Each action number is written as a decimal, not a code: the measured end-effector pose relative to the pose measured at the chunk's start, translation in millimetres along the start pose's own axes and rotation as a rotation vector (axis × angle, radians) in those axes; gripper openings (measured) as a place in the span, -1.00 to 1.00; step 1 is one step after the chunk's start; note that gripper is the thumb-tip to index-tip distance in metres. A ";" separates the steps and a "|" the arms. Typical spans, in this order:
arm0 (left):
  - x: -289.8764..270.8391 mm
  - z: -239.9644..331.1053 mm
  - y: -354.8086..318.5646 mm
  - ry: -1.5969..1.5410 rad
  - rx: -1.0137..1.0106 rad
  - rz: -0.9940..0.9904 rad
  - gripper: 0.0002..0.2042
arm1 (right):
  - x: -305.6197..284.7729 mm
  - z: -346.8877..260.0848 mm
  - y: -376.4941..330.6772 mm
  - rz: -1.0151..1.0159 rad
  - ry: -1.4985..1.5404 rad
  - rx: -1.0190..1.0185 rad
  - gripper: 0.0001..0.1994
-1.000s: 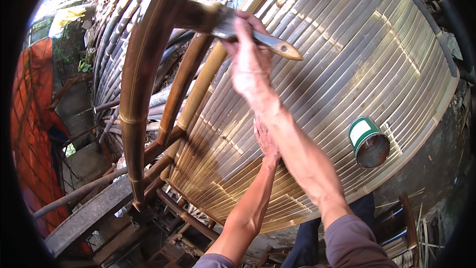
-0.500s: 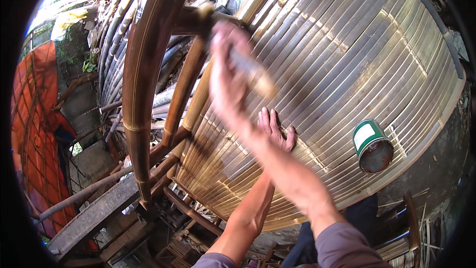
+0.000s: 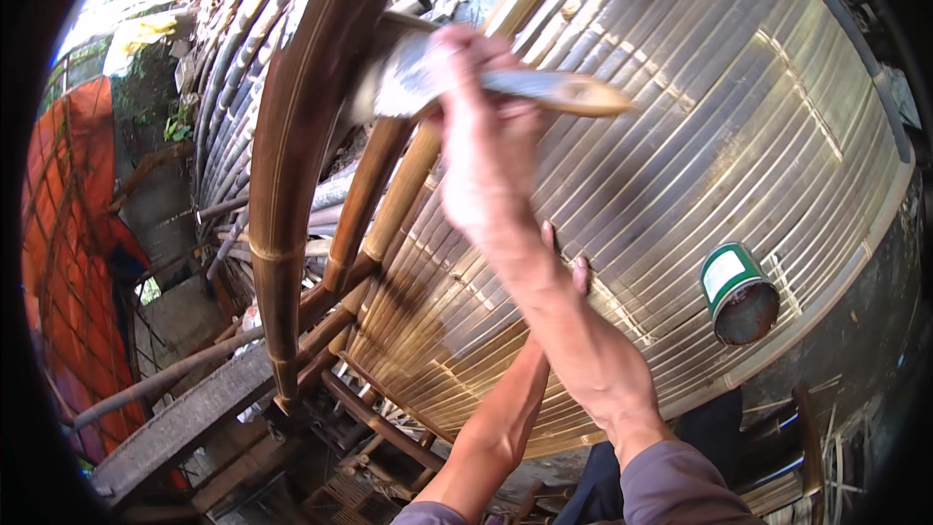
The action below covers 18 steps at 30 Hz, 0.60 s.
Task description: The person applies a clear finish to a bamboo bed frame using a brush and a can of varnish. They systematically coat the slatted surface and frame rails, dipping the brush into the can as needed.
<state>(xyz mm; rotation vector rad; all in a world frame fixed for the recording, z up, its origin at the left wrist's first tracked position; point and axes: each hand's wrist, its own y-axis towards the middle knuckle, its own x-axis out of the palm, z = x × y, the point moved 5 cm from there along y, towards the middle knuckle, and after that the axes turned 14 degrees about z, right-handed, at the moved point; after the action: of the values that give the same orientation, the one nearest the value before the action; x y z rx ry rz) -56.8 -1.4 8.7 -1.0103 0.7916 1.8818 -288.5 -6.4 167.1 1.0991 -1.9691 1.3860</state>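
Observation:
My right hand [image 3: 486, 136] is closed around a paintbrush [image 3: 569, 92] with a wooden handle. The brush's wide metal band and pale bristles, smeared by motion, reach left to a thick, dark, glossy bamboo pole [image 3: 292, 136]. Beneath my right forearm, my left hand [image 3: 580, 275] lies on a panel of bamboo slats [image 3: 671, 194]. Only a thumb and a fingertip of it show, spread apart; the rest is covered by the forearm. A green and white tin [image 3: 741, 294], dark inside, stands on the slats right of my hands.
Thinner bamboo poles [image 3: 367, 199] join the thick pole at the panel's left edge. Behind it lies a stack of bamboo canes [image 3: 233, 68]. An orange sheet [image 3: 73, 233] hangs behind mesh at the far left. A grey beam [image 3: 185, 423] runs across the lower left.
My right hand has moved slightly right, and the brush has swung so its handle points right and its bristles left toward the thick pole. My left hand stays on the slats, now more covered.

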 end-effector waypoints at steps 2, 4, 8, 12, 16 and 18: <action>-5.5 1.5 -4.6 -0.128 -0.124 -0.008 -0.30 | -1.0 -33.0 19.7 0.102 -0.105 -0.158 -0.72; -6.1 6.1 -4.8 -0.061 -0.095 -0.051 -0.29 | 11.5 -42.7 23.8 0.011 -0.105 -0.239 -0.71; 6.9 8.1 9.9 0.129 0.084 -0.062 -0.28 | 9.5 -2.2 -21.2 -0.403 -0.389 -0.343 -0.80; 0.0 2.2 5.7 0.180 0.082 -0.004 -0.26 | 13.5 -22.2 -13.8 -0.737 -0.554 -0.967 -0.85; 10.3 -1.7 6.2 0.187 0.095 -0.019 -0.25 | 45.5 -105.9 95.0 -0.312 -0.613 -0.854 -0.63; 16.6 3.6 1.8 0.176 0.101 -0.055 -0.22 | 49.6 -133.5 144.1 -0.034 -0.564 -0.716 -0.51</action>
<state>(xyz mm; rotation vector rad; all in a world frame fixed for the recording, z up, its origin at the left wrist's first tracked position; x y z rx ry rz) -65.0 6.9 -3.8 -1.1328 0.9421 1.7055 -443.1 124.3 176.5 1.2125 -2.5080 0.2636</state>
